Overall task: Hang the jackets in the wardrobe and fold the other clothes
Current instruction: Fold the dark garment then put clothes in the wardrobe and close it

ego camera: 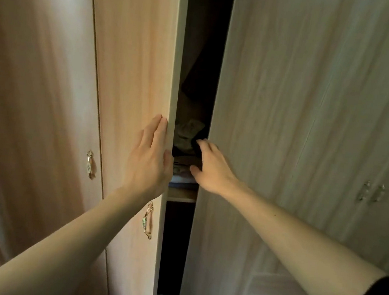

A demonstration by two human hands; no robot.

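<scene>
Wooden wardrobe (288,109) stands upright, its gap (178,241) running vertically between the hands; the left hand (149,157) presses flat, fingers straight, on one door (135,57). Beside it the right hand (212,171) reaches loose-fingered, holding nothing, toward stacked clothes (188,132) beyond its fingertips.

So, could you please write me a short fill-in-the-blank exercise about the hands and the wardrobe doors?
The left hand lies flat on the door ____ of the gap.
The right hand points its fingers at the clothes ____ the wardrobe.
Those clothes lie on a ____.
The touched door's metal handle sits ____ the left hand.
Missing: left; inside; shelf; below.
</scene>
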